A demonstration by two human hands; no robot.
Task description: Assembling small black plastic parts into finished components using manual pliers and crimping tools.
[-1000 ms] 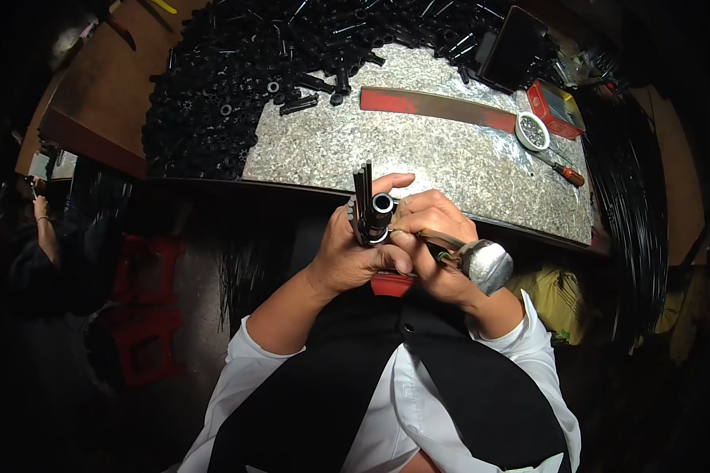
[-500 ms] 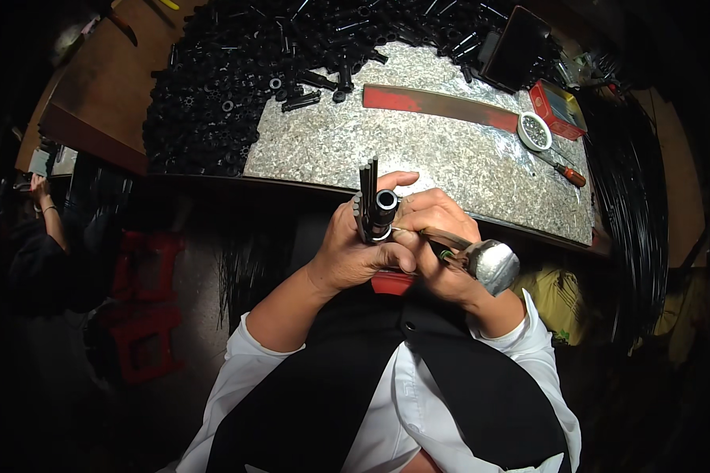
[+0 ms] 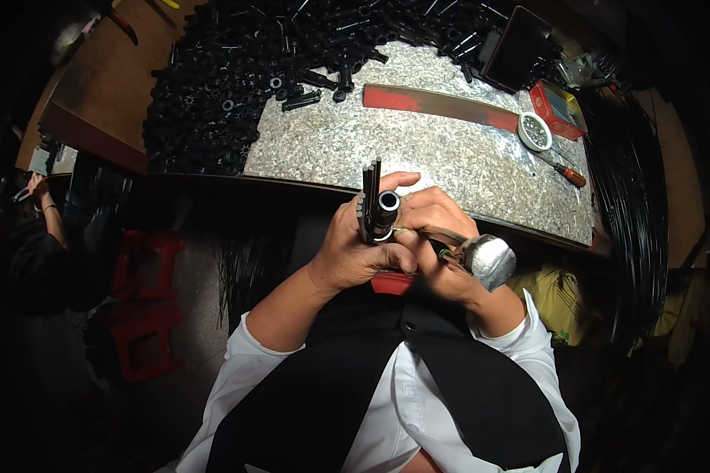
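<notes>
1 black tube point(image 3: 386, 217) sits in the curled left hand point(image 3: 347, 255), the right hand point(image 3: 436, 215) just beside gripping 1 metal-headed tool point(image 3: 493, 262).

We are in what looks like a small-parts workshop: we see black parts point(image 3: 205, 102) heaped across a speckled table point(image 3: 315, 146), a screwdriver point(image 3: 569, 174) near a white bowl point(image 3: 522, 142) of small shiny pieces point(image 3: 536, 130), long black strands point(image 3: 637, 213) hanging at the right, red stools point(image 3: 125, 344), and another person point(image 3: 54, 223) at the far left.
</notes>
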